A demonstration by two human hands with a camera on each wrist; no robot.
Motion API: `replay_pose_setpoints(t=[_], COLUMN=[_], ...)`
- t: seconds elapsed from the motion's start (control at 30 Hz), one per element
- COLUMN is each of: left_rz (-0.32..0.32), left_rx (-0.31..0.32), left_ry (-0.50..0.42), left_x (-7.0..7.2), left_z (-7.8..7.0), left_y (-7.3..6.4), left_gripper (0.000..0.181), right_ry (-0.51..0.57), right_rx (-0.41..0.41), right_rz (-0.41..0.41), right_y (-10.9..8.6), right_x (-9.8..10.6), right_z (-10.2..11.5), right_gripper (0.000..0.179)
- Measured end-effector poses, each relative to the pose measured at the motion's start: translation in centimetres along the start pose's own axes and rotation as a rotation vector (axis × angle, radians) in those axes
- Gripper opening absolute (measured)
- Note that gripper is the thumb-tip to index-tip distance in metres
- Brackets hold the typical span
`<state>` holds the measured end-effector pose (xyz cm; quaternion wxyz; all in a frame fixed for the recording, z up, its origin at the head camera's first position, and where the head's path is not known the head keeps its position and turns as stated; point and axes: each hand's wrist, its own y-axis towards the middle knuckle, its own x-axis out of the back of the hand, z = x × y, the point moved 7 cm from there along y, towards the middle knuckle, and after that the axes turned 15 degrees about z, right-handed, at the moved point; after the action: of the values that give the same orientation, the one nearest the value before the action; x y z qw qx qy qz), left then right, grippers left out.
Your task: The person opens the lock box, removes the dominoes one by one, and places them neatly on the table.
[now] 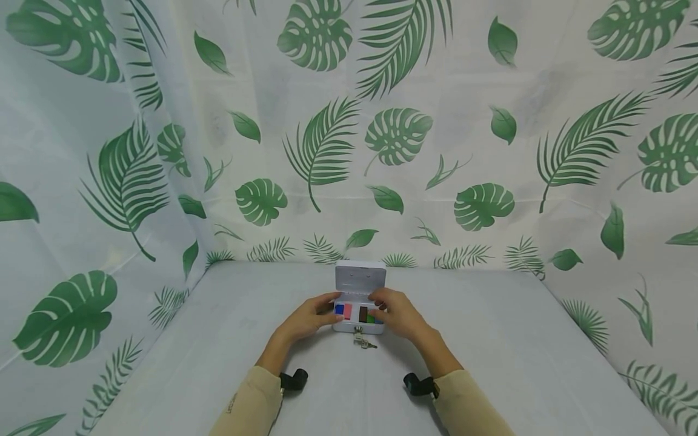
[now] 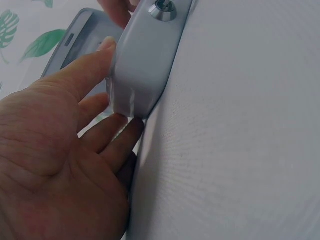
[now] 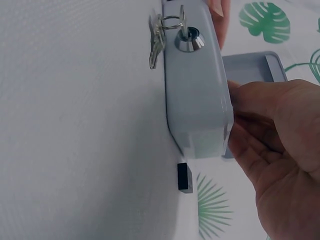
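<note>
A small pale metal cash box (image 1: 342,327) stands on the table, its lid (image 1: 360,278) raised. Inside lie a blue block (image 1: 339,309), a pink block (image 1: 348,312), a dark brown block (image 1: 363,314) and a green block (image 1: 371,318). My left hand (image 1: 305,318) grips the box's left side, thumb at the front rim and a finger farther back. At the right side, my right hand (image 1: 402,313) bends its thumb and fingers over the rim; its fingertips are partly hidden, so whether they pinch a block cannot be told. Keys (image 3: 158,42) hang from the front lock (image 3: 190,41).
A small black block (image 3: 184,177) lies beyond the box's right end in the right wrist view. The white table cover (image 1: 349,387) reaches to a leaf-printed curtain (image 1: 349,230) behind the box. Black wrist cameras (image 1: 294,379) sit at both sleeves.
</note>
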<state>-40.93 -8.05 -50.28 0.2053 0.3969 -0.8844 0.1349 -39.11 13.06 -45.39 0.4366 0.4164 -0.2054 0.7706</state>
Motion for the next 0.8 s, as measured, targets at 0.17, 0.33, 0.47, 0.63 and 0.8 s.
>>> replay_pose_setpoints(t=[0.17, 0.33, 0.47, 0.63, 0.8], left_rz=[0.000, 0.003, 0.001, -0.001, -0.001], left_rx=[-0.009, -0.014, -0.013, -0.008, -0.009], left_ry=[0.008, 0.012, 0.004, -0.002, -0.010], left_x=[0.08, 0.00, -0.03, 0.00, 0.02], left_z=[-0.09, -0.18, -0.19, -0.17, -0.18], left_y=[-0.01, -0.04, -0.05, -0.02, -0.04], left_gripper=[0.069, 0.070, 0.070, 0.070, 0.070], right_ry=[-0.068, -0.101, -0.101, -0.101, -0.093], right_rx=[0.011, 0.018, -0.003, -0.001, -0.012], right_rz=[0.013, 0.023, 0.027, 0.022, 0.024], right_y=[0.16, 0.34, 0.59, 0.67, 0.82], right_x=[-0.19, -0.42, -0.69, -0.82, -0.91], right_z=[0.68, 0.98, 0.68, 0.58, 0.53], right_gripper=[0.029, 0.031, 0.031, 0.030, 0.028])
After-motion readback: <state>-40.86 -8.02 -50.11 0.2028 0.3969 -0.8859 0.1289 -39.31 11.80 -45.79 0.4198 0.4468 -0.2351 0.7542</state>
